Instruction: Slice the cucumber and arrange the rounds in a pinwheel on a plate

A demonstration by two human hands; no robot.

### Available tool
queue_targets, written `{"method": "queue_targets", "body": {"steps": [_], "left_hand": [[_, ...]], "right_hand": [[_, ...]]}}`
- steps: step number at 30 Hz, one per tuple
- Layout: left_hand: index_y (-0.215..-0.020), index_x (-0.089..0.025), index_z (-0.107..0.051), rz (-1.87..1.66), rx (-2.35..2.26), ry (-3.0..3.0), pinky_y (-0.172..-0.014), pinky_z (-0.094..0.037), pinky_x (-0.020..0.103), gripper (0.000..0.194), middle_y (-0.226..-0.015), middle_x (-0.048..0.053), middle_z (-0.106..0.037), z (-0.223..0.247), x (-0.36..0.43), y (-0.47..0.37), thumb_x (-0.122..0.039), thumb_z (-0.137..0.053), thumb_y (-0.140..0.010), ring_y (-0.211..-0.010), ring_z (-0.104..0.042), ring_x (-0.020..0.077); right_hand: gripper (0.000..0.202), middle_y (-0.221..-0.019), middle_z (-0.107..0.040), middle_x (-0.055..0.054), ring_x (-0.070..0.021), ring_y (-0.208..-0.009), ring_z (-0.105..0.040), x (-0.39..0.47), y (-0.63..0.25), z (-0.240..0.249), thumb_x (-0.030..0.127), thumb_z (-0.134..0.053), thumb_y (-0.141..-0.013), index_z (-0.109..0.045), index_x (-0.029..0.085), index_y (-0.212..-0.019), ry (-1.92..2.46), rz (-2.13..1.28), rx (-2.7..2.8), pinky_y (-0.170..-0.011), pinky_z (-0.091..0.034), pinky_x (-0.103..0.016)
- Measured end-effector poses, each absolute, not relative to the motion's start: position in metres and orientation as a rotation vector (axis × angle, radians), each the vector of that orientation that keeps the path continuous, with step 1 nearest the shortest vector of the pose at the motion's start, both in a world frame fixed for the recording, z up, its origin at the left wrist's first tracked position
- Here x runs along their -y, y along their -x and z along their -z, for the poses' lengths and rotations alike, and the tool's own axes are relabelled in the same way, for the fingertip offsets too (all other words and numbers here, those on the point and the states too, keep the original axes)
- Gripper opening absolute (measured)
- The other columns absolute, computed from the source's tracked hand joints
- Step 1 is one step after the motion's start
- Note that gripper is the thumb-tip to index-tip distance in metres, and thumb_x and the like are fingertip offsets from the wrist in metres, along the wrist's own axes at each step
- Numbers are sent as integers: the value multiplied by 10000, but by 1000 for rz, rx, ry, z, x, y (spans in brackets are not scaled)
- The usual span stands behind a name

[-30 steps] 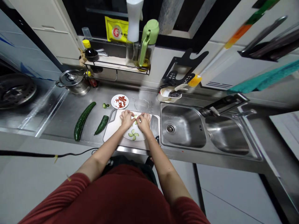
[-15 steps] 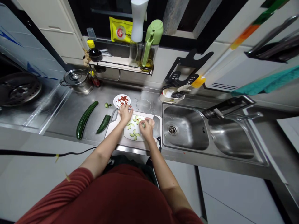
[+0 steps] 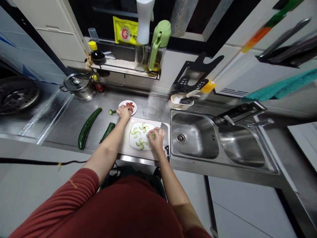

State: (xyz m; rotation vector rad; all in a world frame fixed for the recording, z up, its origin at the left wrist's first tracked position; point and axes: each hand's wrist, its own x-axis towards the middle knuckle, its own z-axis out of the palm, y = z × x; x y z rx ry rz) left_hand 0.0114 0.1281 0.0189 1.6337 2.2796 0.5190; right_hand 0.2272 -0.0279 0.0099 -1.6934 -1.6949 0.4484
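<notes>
My left hand (image 3: 124,112) is at the lower left rim of a small white plate (image 3: 134,111) that bears red pieces (image 3: 130,105); its fingertips are closed together among them, and what they pinch is too small to make out. On a cutting board (image 3: 123,145) lies a white plate (image 3: 135,142) with green cucumber slices (image 3: 141,143) set in pinwheel shapes. The top pinwheel has a red bit at its centre. My right hand (image 3: 157,138) is over the right side of this plate, its fingers drawn together near a green slice; what they hold is partly hidden.
A knife (image 3: 166,150) lies at the board's right edge, beside the double sink (image 3: 195,135). To the left are a long cucumber (image 3: 89,127), a shorter one (image 3: 107,132) and a lidded pot (image 3: 79,86). A shelf (image 3: 123,68) with bottles hangs behind.
My left hand has moved from the top left of the pinwheel plate up and left to the red pieces. My right hand has stayed near the plate's right side. The view has shifted slightly.
</notes>
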Motion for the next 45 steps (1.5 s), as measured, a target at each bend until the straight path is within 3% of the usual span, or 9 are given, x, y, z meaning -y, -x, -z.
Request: {"method": "queue_targets", "body": {"steps": [15,25,39,45], "left_hand": [[-955,-277,-712,-366,-2160,-1907,-938,-283,466,229,-1207,105,-520,-8,-143,-11,-281,-517,-836,-1148,-358,314],[-1043,-288,-695,-427,-2317,-1835,-887,-291,460,343,-1202,128,-529,-12,-147,11,-190,-428,-852,-1126,-391,323],[-880,-270,-711,-405,-2224,-1852,-900,-312,455,235,-1182,107,-542,-13,-150,23,-223,-488,-823,-1139,-407,321],[-875,-253,-703,-269,-2090,-1974,-945,-311,467,184,-1191,107,-534,-17,-147,18,-333,-561,-788,-1177,-378,342]], "right_hand": [[104,-1078,-518,-76,-275,-1127,-376,29,-229,-13,286,-603,-831,-679,220,-806,1619,-395,1637,-1011,-317,-450],[97,-1072,-519,-78,-276,-1126,-375,28,-229,-13,285,-600,-828,-670,224,-800,1613,-410,1615,-1005,-321,-458],[126,-1078,-512,-75,-279,-1138,-377,25,-228,-15,308,-584,-841,-671,224,-805,1628,-428,1642,-994,-333,-448],[112,-1076,-511,-72,-267,-1127,-392,24,-224,-14,300,-586,-843,-665,224,-816,1628,-425,1672,-987,-340,-440]]}}
